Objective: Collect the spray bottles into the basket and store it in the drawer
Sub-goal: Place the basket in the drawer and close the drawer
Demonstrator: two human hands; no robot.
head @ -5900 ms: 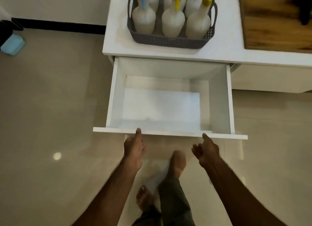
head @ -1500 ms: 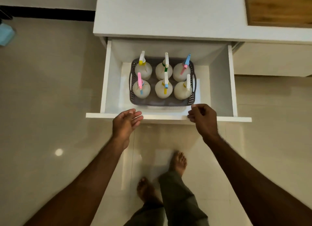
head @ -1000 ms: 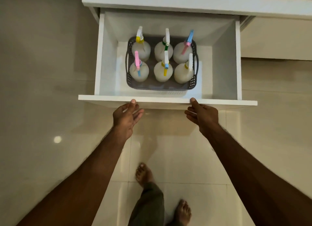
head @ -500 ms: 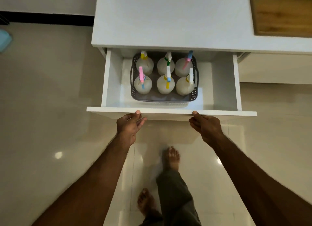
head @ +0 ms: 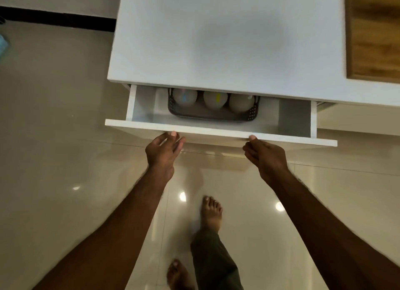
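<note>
Slid further under the worktop: drawer, only the basket front row of spray bottles showing. Left hand and right hand loosely open, fingertips against front edge.

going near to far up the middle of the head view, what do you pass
bare foot → drawer front → grey basket → spray bottles → white countertop

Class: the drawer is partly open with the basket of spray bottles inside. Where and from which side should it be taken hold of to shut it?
Take the drawer's front panel along its top edge, from the front. It juts out flat with no handle visible; left hand and right hand already touch it, spaced apart.
</note>
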